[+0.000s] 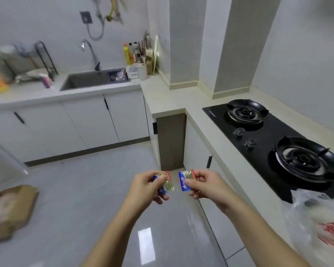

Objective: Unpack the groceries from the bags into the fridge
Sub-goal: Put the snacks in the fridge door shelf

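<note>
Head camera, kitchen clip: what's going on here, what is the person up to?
A person stands in a kitchen with both arms held out over the floor. The left hand pinches one blue-and-gold packet, and the right hand pinches a second packet. The two are apart, not touching. A thin plastic bag sits on the counter beside the black gas hob. No fridge is plainly in view, so neither packet is put away yet.

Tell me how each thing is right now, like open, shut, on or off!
Left hand, pinches the left foil packet.
Right hand, pinches the right foil packet.
Gas hob, both burners unlit.
Cabinet doors under the sink, shut.
Cardboard box, open, on the floor.
Plastic bag, crumpled on the counter.
</note>
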Demonstrator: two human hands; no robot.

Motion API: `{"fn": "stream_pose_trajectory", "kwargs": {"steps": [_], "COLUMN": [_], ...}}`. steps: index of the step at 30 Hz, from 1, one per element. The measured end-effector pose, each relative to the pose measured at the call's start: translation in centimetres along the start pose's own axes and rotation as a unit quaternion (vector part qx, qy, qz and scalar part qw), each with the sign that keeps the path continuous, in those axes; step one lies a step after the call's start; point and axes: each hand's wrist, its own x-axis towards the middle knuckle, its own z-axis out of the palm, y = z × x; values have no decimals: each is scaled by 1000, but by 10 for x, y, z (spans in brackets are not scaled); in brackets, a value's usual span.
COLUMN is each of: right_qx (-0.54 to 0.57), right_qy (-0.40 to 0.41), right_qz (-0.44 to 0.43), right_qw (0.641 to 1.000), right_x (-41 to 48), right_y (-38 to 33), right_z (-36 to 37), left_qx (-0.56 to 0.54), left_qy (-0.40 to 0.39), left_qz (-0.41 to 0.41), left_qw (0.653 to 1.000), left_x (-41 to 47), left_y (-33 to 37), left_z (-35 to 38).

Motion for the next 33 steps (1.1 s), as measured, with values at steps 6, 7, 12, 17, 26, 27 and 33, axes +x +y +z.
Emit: {"fn": "stream_pose_trajectory", "kwargs": {"steps": [6,7,12,17,26,27,33], "right_qx": [-34,-38,-78,-127,-136,-138,-143], "right_qy": [-68,-80,-135,-200,-317,-330,-396], "right_qz": [-40,-43,-65,-92,-176,-187,-271], "right_qw": [996,995,986,967,922,915,865], "right_x": [17,19,30,44,66,67,48], "right_y": [-31,-35,-59,-89,-157,-166,-221], "right_z": [105,119,178,230,306,314,369], "left_qx": [-38,-47,-57,-42,34,45,125], "left_qy": [86,102,165,226,342,356,417], "left_qz": [-6,-10,-24,-23,18,27,69], "left_qw": [996,994,984,973,939,933,897], "left_x": [-31,-36,-60,-80,-116,-121,-169], "left_y": [-13,-15,-22,-18,3,6,41], "left_z": [-100,-115,-174,-221,-300,-309,-361]}}
